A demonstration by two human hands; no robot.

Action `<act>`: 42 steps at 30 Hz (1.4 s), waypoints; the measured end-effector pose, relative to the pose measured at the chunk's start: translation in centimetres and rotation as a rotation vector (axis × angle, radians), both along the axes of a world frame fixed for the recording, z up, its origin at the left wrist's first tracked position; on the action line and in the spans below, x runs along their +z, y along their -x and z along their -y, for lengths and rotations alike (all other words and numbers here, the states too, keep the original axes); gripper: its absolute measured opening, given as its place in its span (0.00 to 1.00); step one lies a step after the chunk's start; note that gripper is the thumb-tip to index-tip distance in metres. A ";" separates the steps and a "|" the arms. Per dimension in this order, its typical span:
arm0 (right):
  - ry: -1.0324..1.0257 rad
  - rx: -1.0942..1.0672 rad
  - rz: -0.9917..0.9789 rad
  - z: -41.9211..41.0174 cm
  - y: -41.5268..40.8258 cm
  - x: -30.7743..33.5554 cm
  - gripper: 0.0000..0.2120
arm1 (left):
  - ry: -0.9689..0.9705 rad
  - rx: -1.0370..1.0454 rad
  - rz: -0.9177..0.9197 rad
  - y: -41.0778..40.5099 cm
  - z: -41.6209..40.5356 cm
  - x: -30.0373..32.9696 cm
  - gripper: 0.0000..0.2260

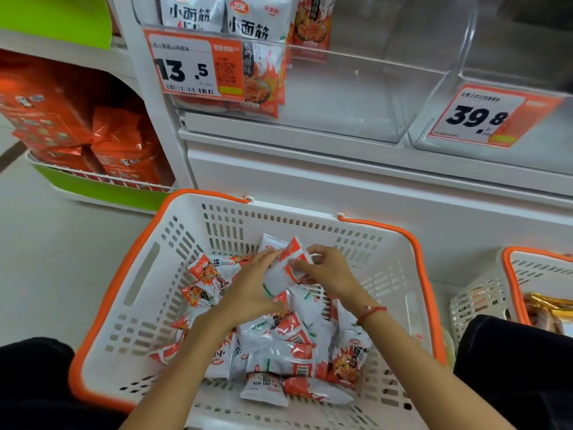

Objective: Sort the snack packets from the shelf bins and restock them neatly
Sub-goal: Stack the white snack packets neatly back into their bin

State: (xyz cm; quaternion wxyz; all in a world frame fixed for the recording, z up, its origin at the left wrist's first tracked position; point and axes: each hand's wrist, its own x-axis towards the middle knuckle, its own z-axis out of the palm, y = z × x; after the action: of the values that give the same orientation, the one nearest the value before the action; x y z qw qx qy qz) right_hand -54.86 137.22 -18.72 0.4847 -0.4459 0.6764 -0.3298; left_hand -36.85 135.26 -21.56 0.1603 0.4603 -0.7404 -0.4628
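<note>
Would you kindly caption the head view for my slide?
Both hands, left hand and right hand, hold snack packets above a white basket below clear shelf bins.

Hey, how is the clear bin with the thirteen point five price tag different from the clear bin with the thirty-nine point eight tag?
The left bin, tagged 13.5, holds a few upright snack packets at its left end; the right bin, tagged 39.8, shows no packets. The left bin's tag faces the camera nearly square; the right bin's tag is tilted. Both are clear plastic bins with orange-and-white tags on the same white shelf.
</note>
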 end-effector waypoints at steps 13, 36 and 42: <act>-0.333 0.791 -0.588 -6.6 -0.7 -10.9 0.11 | -0.881 0.713 -0.699 -2.5 0.8 -0.7 0.11; 0.536 0.014 -0.408 0.6 1.8 3.9 0.15 | -0.771 0.406 -0.284 -1.6 1.8 5.2 0.30; 0.795 0.394 -0.885 -0.9 1.1 5.3 0.19 | -1.054 0.299 -0.733 -2.3 1.2 6.8 0.25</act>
State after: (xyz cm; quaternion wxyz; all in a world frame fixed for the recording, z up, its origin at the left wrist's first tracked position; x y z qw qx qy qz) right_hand -56.00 138.10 -13.46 0.0072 -0.8028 0.5436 -0.2449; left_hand -34.52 134.03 -14.76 0.2177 0.3875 -0.2402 -0.8630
